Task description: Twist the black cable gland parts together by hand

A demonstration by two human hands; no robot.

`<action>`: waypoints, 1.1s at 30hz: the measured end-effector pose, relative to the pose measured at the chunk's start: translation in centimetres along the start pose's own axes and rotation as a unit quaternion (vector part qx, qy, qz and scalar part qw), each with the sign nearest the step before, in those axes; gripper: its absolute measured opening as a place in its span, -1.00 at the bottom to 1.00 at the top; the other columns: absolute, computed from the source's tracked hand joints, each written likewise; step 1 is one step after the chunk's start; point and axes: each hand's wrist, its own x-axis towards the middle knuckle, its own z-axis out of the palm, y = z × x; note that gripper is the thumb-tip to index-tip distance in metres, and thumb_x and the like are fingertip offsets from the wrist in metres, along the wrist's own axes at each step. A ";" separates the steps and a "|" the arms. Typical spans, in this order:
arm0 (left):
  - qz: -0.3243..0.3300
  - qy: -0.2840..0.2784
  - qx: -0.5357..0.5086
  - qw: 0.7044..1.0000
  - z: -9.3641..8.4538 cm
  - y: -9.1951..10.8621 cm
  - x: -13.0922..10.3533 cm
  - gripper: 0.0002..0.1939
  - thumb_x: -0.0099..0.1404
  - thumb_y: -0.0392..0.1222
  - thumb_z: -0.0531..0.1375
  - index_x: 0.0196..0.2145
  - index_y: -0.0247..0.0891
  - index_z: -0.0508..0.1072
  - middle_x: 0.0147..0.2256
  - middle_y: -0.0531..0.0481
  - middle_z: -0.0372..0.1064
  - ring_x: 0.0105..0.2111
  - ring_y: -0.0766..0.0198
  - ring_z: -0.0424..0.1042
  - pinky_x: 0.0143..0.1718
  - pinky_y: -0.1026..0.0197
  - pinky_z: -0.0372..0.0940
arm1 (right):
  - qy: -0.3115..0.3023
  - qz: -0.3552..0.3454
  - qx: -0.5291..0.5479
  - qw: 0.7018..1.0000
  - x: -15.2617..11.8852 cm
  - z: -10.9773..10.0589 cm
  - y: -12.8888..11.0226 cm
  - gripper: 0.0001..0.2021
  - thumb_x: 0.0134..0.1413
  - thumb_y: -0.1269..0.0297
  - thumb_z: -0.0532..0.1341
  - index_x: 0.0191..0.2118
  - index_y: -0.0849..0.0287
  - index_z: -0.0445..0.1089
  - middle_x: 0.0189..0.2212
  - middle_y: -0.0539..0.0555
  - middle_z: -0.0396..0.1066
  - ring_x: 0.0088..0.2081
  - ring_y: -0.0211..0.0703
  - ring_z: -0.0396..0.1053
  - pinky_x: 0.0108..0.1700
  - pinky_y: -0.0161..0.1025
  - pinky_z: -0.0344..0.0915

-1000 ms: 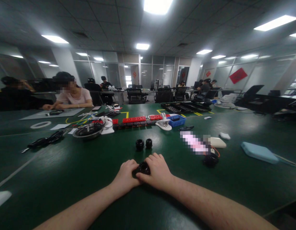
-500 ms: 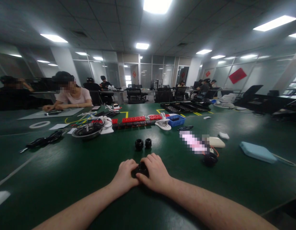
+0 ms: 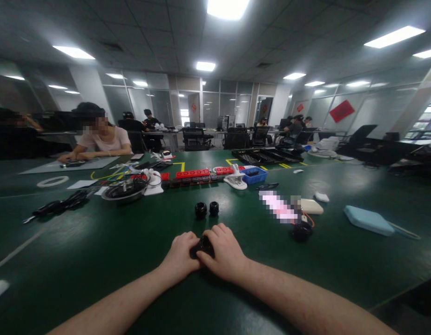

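Both of my hands are wrapped around one glossy black part (image 3: 202, 248) low over the near middle of the green table. My left hand (image 3: 183, 251) grips its left side, and my right hand (image 3: 225, 249) covers its right side and top. Much of the part is hidden by my fingers, so its kind is hard to tell; a round opening seems to show on its upper face. Just beyond my hands, two black ribbed ring-shaped fittings stand upright side by side, a larger one (image 3: 200, 210) and a smaller one (image 3: 214, 208).
Farther back are a metal bowl (image 3: 123, 193) with cables, red blocks (image 3: 192, 174), a white clamp stand (image 3: 236, 179) and a blue bin (image 3: 253, 176). To the right lie a black coil (image 3: 302, 231) and a light blue case (image 3: 368, 220). A person (image 3: 100, 139) sits at the far left.
The whole view has shifted slightly, with the table's things sitting a little farther left. My hands keep the same grip on the black part.
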 end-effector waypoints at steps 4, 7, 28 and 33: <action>-0.011 -0.013 -0.010 1.000 -0.3 0.4 0.0 -0.84 -0.02 -0.11 0.15 -0.50 -0.25 0.34 -0.40 0.06 0.21 -0.35 0.24 0.20 -0.28 0.19 0.13 | -0.001 0.004 0.005 1.000 0.0 0.0 0.0 -0.74 -0.05 0.16 0.15 -0.24 0.21 0.27 -0.33 0.08 0.21 -0.25 -0.12 0.11 -0.20 -0.17 0.10; -0.028 -0.027 -0.018 0.999 -0.4 0.4 0.0 -0.84 -0.01 -0.10 0.14 -0.49 -0.24 0.35 -0.38 0.05 0.22 -0.34 0.23 0.20 -0.27 0.18 0.13 | -0.002 0.005 0.007 1.000 0.2 0.0 0.1 -0.74 -0.06 0.14 0.16 -0.27 0.20 0.28 -0.33 0.08 0.22 -0.25 -0.12 0.11 -0.20 -0.17 0.10; -0.004 -0.040 0.034 0.999 -0.3 -0.3 0.1 -0.86 0.05 -0.16 0.10 -0.40 -0.23 0.36 -0.34 0.03 0.24 -0.31 0.23 0.20 -0.25 0.18 0.11 | -0.014 -0.090 0.016 0.996 0.8 -0.4 -0.4 -0.58 -0.09 -0.11 0.10 -0.33 0.20 0.29 -0.40 0.07 0.28 -0.26 -0.12 0.10 -0.14 -0.13 0.01; -0.024 -0.029 0.031 0.999 0.1 -0.4 0.4 -0.84 0.00 -0.11 0.15 -0.45 -0.24 0.34 -0.37 0.05 0.24 -0.33 0.24 0.21 -0.28 0.22 0.13 | 0.001 -0.130 -0.003 0.991 1.0 -0.3 -0.1 -0.58 -0.09 -0.12 0.08 -0.36 0.21 0.29 -0.41 0.06 0.29 -0.27 -0.12 0.11 -0.09 -0.13 -0.01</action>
